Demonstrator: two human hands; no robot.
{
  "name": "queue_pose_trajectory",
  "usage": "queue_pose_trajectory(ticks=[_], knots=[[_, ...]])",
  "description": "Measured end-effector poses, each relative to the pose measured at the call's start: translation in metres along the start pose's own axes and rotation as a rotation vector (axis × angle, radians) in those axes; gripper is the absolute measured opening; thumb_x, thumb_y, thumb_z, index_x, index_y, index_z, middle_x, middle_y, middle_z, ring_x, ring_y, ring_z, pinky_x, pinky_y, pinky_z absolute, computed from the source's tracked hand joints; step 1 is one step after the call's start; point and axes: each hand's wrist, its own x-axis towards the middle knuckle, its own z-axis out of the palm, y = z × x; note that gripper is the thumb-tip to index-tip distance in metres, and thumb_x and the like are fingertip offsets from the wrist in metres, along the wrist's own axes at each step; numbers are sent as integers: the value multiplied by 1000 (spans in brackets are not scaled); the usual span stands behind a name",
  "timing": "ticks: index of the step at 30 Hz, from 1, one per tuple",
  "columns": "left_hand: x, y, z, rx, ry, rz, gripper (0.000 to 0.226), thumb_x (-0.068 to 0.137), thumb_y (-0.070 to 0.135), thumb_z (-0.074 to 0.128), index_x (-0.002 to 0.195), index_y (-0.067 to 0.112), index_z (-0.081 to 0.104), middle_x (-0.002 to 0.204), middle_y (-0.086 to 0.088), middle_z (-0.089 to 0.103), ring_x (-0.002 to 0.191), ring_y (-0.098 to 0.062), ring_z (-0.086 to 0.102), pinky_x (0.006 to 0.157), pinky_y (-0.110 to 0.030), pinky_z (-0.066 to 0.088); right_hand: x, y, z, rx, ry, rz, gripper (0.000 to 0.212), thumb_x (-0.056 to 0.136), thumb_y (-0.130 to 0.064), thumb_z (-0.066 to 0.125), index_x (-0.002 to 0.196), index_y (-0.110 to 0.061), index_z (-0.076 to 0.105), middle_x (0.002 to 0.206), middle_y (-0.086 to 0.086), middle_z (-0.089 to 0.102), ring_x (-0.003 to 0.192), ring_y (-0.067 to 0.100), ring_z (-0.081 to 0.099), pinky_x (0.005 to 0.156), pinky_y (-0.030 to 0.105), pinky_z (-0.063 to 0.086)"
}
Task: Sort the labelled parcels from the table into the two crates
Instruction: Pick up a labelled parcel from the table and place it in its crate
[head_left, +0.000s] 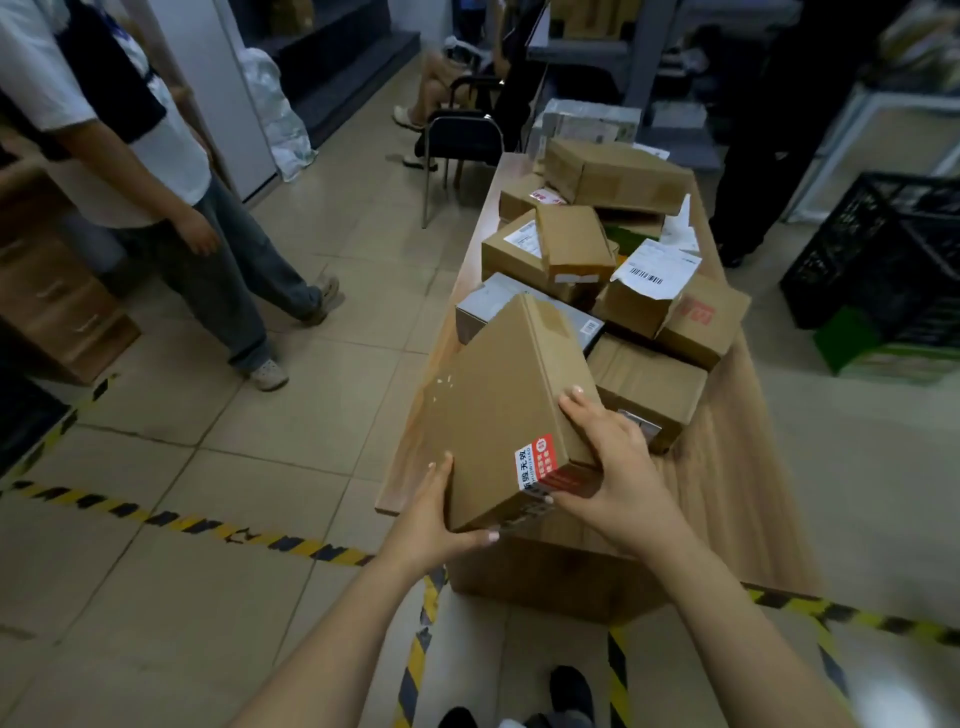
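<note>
Both hands, left hand (441, 512) & right hand (618, 467), grip tilted cardboard parcel (504, 410).

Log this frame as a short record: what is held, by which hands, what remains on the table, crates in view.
held item: cardboard parcel with a red-and-white label, tilted, raised over the table's near end
left hand: grip on the parcel's near left corner
right hand: grip on the parcel's right edge
table: wooden, a pile of unsorted cardboard parcels toward its far end
crates: one black crate on the floor, right of the table; a second is not visible
bystander: standing left of the table
</note>
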Motion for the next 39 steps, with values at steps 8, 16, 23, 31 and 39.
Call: queue_pose_trajectory(ticks=[8,16,23,31,39], knots=[[-9,67,-45,131,140,440,114,72,47,77,145,56,-11,158,24,-11,136,7,5,105,-24,22,13,-12,1,103,35,-91,87,72,-27,85,145,-35,37,156,-9,25,143,7,24,117,35,29],[-28,47,-71,305,281,349,100,76,52,73,143,55,-1,151,23,-27,137,4,-24,113,-32,1,36,-13,20,246,-80,-168,96,74,-27,84,152,-28,28,154,-10,33,139,4,35,115,35,36],[-63,14,-99,268,414,149,109,69,50,79,150,40,8,155,27,-8,145,3,-7,119,-35,10,51,-9,74,182,-378,32,109,71,-39,85,155,-26,16,158,-6,25,142,11,27,112,25,23],[-80,-20,-102,103,456,1,124,64,44,86,149,49,-3,161,14,1,141,0,10,117,-38,23,59,-12,122,355,-585,189,134,65,-37,89,156,-24,-8,162,0,11,148,19,16,116,34,21],[-72,-46,-77,-211,372,-60,120,57,49,89,148,47,12,153,19,27,136,-3,33,111,-34,38,41,2,102,248,-405,230,126,66,-33,89,156,-33,0,156,6,19,142,24,25,113,35,27]])
